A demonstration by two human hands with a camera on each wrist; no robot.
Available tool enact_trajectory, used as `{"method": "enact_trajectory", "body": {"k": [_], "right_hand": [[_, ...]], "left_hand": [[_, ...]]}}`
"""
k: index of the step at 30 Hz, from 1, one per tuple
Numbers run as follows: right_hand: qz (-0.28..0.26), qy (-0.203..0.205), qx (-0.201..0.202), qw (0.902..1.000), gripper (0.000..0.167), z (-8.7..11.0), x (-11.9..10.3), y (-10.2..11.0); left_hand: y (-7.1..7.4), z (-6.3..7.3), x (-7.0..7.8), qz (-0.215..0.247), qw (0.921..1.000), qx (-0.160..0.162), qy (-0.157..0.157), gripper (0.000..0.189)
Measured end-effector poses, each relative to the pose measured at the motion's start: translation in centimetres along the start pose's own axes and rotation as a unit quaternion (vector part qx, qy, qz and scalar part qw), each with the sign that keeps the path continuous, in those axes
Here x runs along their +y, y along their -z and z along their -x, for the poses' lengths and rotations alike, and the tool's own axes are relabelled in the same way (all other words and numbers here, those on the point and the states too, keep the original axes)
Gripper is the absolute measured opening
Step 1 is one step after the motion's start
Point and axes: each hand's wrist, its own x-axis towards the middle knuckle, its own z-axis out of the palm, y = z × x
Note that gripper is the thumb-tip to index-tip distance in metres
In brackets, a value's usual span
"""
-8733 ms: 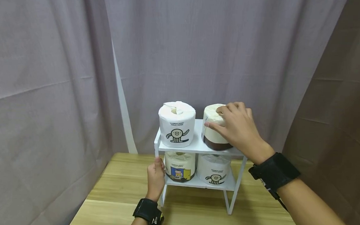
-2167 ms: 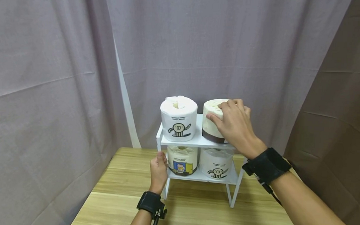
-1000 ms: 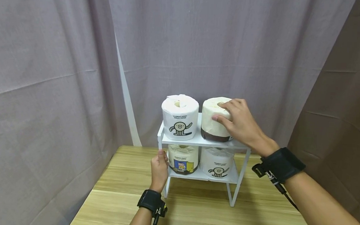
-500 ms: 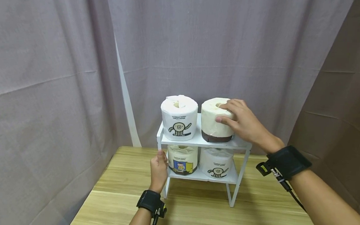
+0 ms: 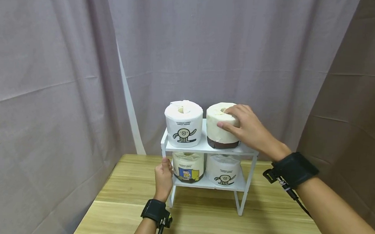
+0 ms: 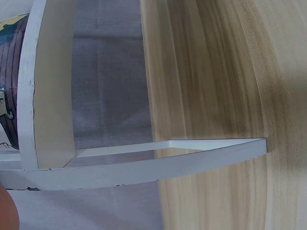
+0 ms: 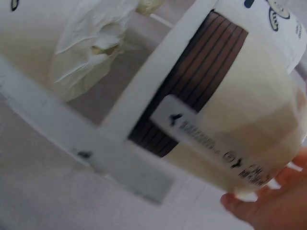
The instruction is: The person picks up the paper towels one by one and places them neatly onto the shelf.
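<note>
My right hand (image 5: 250, 128) holds a cream toilet paper roll (image 5: 214, 127) with a dark brown bottom band, upright on the right of the white two-tier rack's (image 5: 211, 150) top shelf. The thumb lies on its front and the fingers reach over its top near the hole. In the right wrist view, the roll (image 7: 249, 100) shows a printed strip and the fingertips (image 7: 235, 203) touch its top end. At the rack's left side, my left hand (image 5: 163, 180) grips the upright; only a bit of finger (image 6: 7, 213) shows in the left wrist view.
A white toilet paper roll (image 5: 183, 125) stands close to the left on the top shelf. Below it are a cream roll (image 5: 188, 166) and another white roll (image 5: 224, 171). The rack stands on a wooden table (image 5: 127, 191) before grey curtains (image 5: 222, 45).
Over these seconds the cream roll has turned, its left-side print passing out of view, and moved slightly left toward the white roll. The right hand shifted its hold; the left stayed on the rack.
</note>
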Motion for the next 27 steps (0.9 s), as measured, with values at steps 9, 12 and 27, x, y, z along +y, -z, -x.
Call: {"method": "enact_trajectory", "body": {"k": [9, 12, 27], "right_hand": [[0.084, -0.087, 0.014, 0.9926, 0.061, -1.3, -2.7, -0.8], [0.109, -0.119, 0.023, 0.9867, 0.065, -1.6, -3.5, -1.1], [0.315, -0.113, 0.020, 0.9420, 0.075, -3.1, -5.4, -2.8]], "left_hand": [[0.1, 0.0, -0.2, 0.003, 1.0000, 0.000, -0.001, 0.066], [0.0, 0.0, -0.2, 0.000, 1.0000, -0.001, 0.002, 0.062], [0.0, 0.1, 0.2, -0.007, 0.9999, -0.003, 0.008, 0.066]]}}
